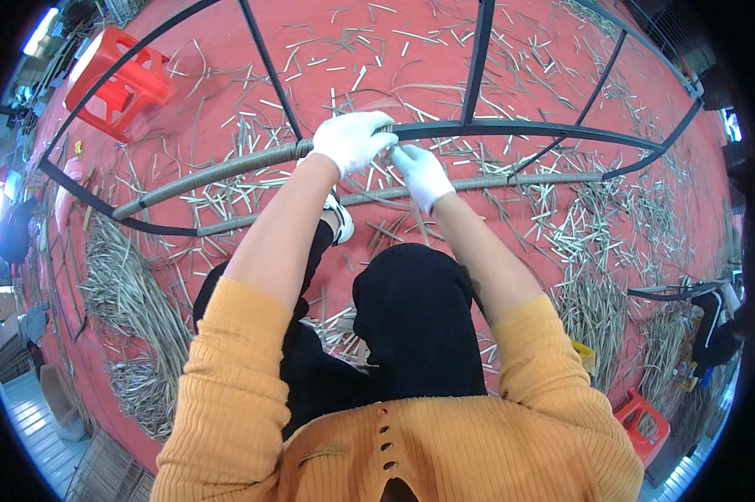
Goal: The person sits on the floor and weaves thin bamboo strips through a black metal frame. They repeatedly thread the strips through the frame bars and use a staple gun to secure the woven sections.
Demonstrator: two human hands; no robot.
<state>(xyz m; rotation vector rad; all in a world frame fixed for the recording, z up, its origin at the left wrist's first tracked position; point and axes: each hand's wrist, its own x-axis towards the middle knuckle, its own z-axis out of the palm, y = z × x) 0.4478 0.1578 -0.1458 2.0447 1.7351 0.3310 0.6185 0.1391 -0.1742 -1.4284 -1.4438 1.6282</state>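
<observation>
- My left grip (pixel 350 142), white-gloved, was curled over the dark curved bar (pixel 520 128); the wrapped stretch (pixel 218 172) ended somewhere under it.
- My right grip (pixel 422 176), also gloved, sat just right of the left one and slightly lower, fingertips drawn in toward the bar. Whether they pinched anything, I could not tell.
- The wrapping ran leftward and down from my left grip, coils close together. Right of both grips, the bar was bare.
- Beneath both grips: a second wrapped bar (pixel 478 182). A faint strand (pixel 420 224) seemed to hang below the right grip.
- Well below to the left, a bundle of loose strips (pixel 139 289); another bundle (pixel 591 318) well below to the right. Offcuts (pixel 248 138) littered the red floor (pixel 214 46).
- Risks, as I judged them: slackening the left grip could let the newest coils spring open. Uneven pull from the right could leave gaps or overlaps.
- The strand could snag on my knee (pixel 415 301). The strut (pixel 478 63) joining the bar right of both grips could upset even winding.
</observation>
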